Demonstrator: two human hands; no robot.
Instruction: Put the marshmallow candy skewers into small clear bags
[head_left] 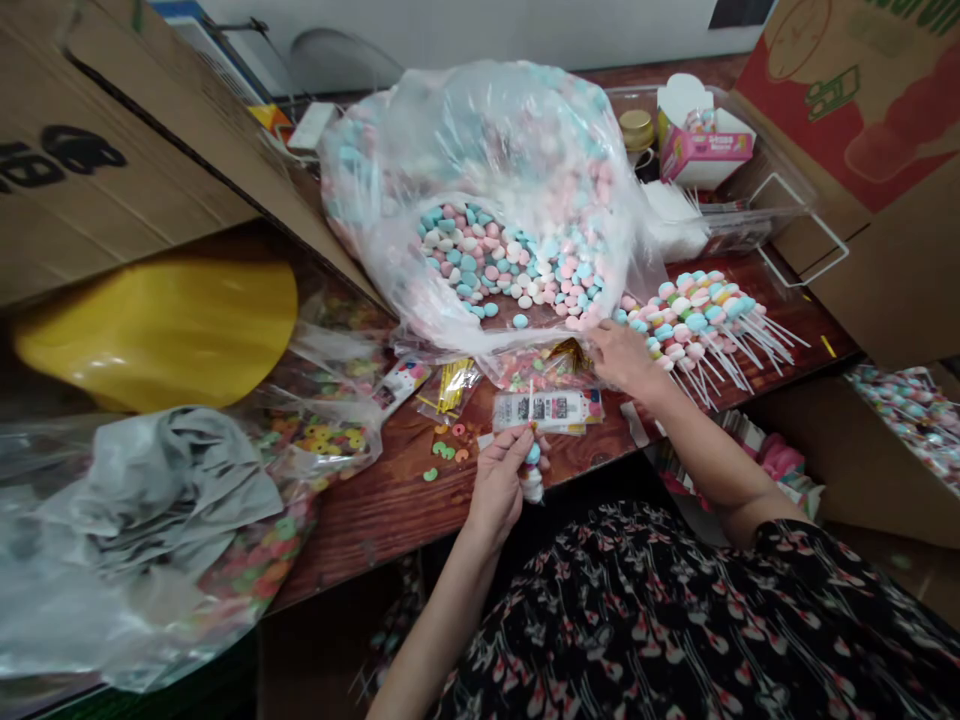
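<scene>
A big clear plastic bag (480, 190) full of pink, blue and white marshmallow candies lies open on the wooden table (390, 500). My left hand (501, 480) is closed in a pinch on a thin white stick threaded with a few candies (532, 470), held upright at the table's front edge. My right hand (619, 355) reaches to the mouth of the bag, fingers curled at the loose candies; what they hold is hidden. A heap of finished candy skewers (697, 320) lies just right of that hand. Printed labels (547, 410) lie between my hands.
Gold twist ties (450, 385) and small ring candies (442, 450) lie left of the labels. Bags of coloured ring candies (315, 440), a grey bag (157, 490) and a yellow object (172, 330) crowd the left. Cardboard boxes (877, 150) flank both sides; a pink-and-white carton (701, 140) stands behind.
</scene>
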